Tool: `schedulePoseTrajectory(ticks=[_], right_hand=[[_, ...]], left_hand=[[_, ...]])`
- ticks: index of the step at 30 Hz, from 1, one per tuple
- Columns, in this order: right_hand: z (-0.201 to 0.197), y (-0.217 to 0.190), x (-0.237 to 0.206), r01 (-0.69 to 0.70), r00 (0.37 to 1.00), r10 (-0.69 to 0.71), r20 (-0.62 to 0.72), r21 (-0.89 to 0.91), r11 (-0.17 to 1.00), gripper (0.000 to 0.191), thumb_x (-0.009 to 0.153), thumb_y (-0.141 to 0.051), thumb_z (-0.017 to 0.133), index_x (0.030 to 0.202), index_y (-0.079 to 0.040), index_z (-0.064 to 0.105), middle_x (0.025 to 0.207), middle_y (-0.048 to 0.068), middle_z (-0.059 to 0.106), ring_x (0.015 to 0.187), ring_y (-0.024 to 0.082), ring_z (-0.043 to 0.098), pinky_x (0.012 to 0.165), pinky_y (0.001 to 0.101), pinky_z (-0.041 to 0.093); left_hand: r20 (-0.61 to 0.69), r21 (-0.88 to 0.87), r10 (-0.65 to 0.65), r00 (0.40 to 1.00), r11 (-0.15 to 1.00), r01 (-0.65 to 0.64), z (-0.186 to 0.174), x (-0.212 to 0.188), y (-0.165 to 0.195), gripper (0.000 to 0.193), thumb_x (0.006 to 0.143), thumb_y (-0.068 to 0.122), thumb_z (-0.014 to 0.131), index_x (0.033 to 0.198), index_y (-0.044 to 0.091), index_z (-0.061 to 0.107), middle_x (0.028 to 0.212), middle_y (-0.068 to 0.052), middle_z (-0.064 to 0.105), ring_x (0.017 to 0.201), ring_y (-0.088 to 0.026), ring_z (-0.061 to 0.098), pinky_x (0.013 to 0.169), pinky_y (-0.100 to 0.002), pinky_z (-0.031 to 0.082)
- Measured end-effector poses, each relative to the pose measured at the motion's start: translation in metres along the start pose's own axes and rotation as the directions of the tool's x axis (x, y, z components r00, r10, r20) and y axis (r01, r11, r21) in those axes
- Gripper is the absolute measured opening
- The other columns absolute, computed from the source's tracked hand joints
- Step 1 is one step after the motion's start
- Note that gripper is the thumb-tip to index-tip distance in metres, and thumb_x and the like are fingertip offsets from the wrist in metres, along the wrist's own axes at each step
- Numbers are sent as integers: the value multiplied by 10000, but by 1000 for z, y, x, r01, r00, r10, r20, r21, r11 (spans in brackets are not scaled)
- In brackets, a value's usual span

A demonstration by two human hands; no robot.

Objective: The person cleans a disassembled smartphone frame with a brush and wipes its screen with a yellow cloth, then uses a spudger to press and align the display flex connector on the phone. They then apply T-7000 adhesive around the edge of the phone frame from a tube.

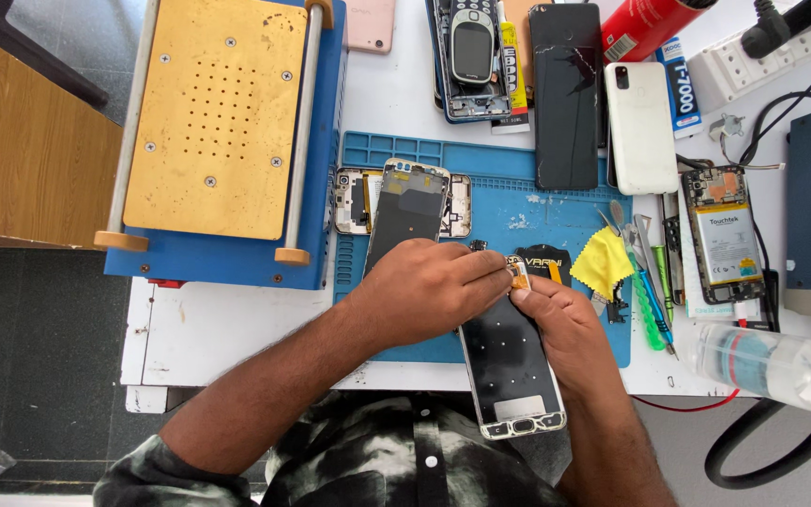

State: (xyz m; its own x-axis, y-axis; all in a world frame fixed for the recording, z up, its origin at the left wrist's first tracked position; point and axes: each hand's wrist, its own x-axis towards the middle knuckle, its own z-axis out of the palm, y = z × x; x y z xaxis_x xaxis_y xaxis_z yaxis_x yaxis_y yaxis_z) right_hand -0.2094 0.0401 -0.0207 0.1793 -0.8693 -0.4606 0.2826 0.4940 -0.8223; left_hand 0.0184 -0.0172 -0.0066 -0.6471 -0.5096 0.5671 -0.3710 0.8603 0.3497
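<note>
Phone frame (511,376) lies lengthwise under both hands, lower end hanging off the near table edge toward the person, upper end on the blue mat (481,188). Its dark inner face is up; no board or battery seen in it.

At the frame's top end sits a small orange-gold part (519,275), probably a flex or connector. Left hand (429,286) reaches over the frame from the left, fingers drawn together, tips at that part. Right hand (565,324) rests along the frame's right side, thumb and forefinger pinched on the same part. Whether the part is free of the frame or fixed to it, cannot tell: fingers cover the joint.

Judgement on progress: the frame looks stripped, so disassembly appears well advanced; work now centres on the single top-end part. Anything after that is not shown.

Just beyond the left hand: a second opened phone (407,211), tilted, over other opened shells. Just beyond the right hand: a black pad and a yellow cloth (601,263). Farther right of that hand: tweezers and screwdrivers (650,272), then an open phone with battery showing (723,235). Well beyond both hands: a black phone (566,94) and a white phone (641,127). Far left of the left hand: heating plate (218,117). Near right: clear bottle (781,366).
</note>
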Motion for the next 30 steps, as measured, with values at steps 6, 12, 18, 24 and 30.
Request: schedulePoseTrajectory(ticks=[6, 12, 18, 24, 30], right_hand=[[0, 0, 2, 6, 1000, -6, 2, -1, 1000, 274, 1046, -113, 525, 1160, 88, 671, 946, 76, 731, 749, 74, 670, 653, 206, 545], [1, 0, 1, -10, 1000, 10, 0, 55, 998, 274, 1044, -112, 534, 1178, 88, 664, 938, 86, 728, 728, 75, 678, 632, 206, 554], [1, -1, 2, -19, 1000, 19, -8, 37, 999, 271, 1043, -107, 534, 1170, 94, 666, 913, 87, 728, 698, 77, 674, 607, 204, 550], [1, -1, 1, -13, 1000, 12, 9, 43, 999, 266, 1043, -96, 533, 1179, 93, 660, 919, 88, 729, 703, 76, 677, 612, 204, 551], [-1, 2, -2, -11, 999, 7, 44, 97, 995, 302, 1019, -93, 560, 1242, 96, 634, 975, 110, 737, 763, 94, 699, 670, 231, 574]], left_hand=[[-15, -1, -35, 999, 999, 35, 3, 1, 0, 225, 919, 200, 753, 1111, 88, 720, 1096, -11, 703, 871, -148, 721, 605, -334, 556], [-48, -75, -87, 995, 994, 83, 5, 2, -1, 191, 933, 218, 763, 1084, 107, 728, 1074, 1, 726, 879, -151, 728, 644, -335, 574], [-46, -110, -101, 994, 989, 95, 4, 1, -2, 193, 937, 211, 762, 1100, 109, 734, 1086, -1, 728, 908, -161, 730, 685, -342, 589], [-39, -119, -102, 994, 988, 97, 5, 1, -3, 189, 945, 216, 762, 1095, 104, 733, 1092, -10, 733, 931, -164, 734, 699, -343, 596], [-73, -137, -96, 993, 987, 86, 2, 2, -2, 182, 946, 214, 767, 1092, 109, 738, 1097, -10, 741, 952, -158, 741, 709, -331, 602]])
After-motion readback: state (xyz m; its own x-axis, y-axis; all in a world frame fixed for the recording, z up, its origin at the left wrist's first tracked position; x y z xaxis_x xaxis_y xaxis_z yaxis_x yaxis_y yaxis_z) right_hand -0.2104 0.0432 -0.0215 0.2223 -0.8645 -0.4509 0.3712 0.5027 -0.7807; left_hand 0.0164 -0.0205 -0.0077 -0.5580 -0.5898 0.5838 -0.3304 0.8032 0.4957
